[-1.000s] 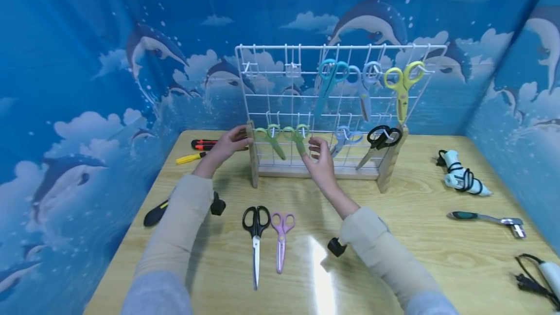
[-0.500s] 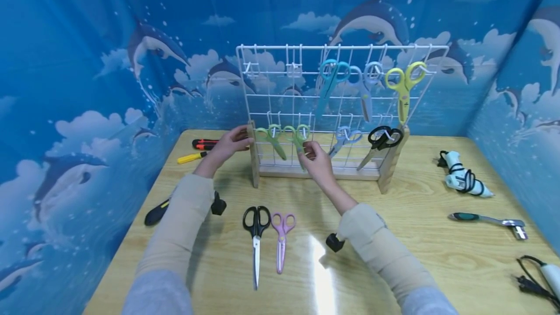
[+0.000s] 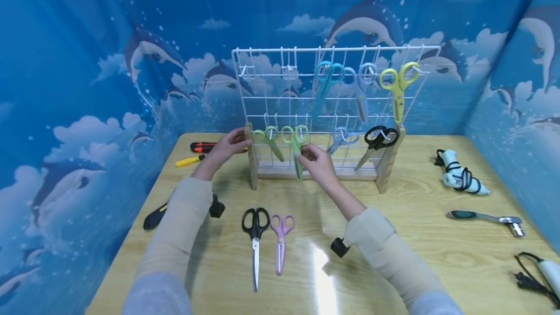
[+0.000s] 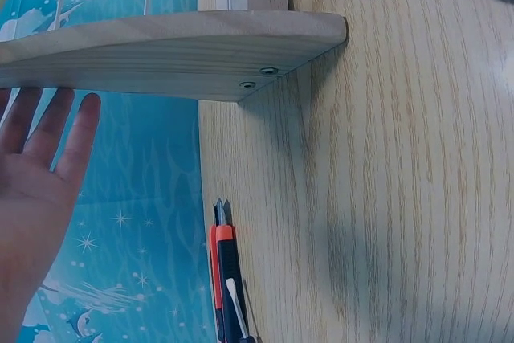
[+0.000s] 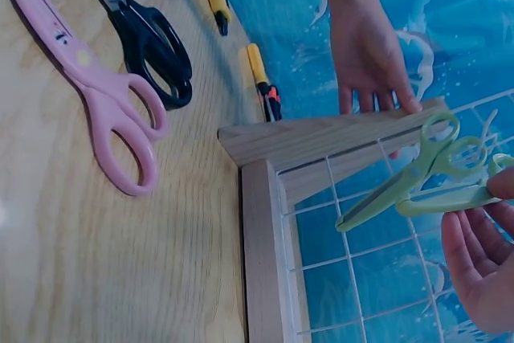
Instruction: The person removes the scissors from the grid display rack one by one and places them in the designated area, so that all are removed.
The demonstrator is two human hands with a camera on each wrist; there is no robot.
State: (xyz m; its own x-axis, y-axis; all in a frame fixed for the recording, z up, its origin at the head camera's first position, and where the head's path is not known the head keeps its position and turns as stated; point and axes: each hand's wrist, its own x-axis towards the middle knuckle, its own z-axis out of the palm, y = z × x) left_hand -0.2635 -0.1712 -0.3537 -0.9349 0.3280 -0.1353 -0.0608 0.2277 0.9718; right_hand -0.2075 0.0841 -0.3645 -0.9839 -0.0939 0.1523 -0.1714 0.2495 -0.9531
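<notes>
Light green scissors (image 3: 298, 148) hang by a handle loop on a lower hook of the white wire rack (image 3: 337, 49). My right hand (image 3: 318, 162) pinches them by the blade between thumb and fingers; the right wrist view shows this right hand (image 5: 486, 271) at its edge. Another pair of green scissors (image 3: 272, 144) hangs just to the left. My left hand (image 3: 228, 146) holds the rack's left wooden side (image 3: 252, 157), thumb at its edge and fingers reaching behind. In the left wrist view the left hand's fingers (image 4: 78, 138) look fairly straight.
Other scissors hang on the rack, including yellow ones (image 3: 398, 89) and black ones (image 3: 379, 141). Black-handled scissors (image 3: 255, 237) and pink scissors (image 3: 281, 242) lie in front. Cutters (image 3: 202, 147) lie left; a glue gun (image 3: 461, 174) and a ratchet (image 3: 485, 218) lie right.
My right hand has moved slightly left and taken hold of the green scissors' blade, which now hangs more upright. The left hand stays at the rack's side.
</notes>
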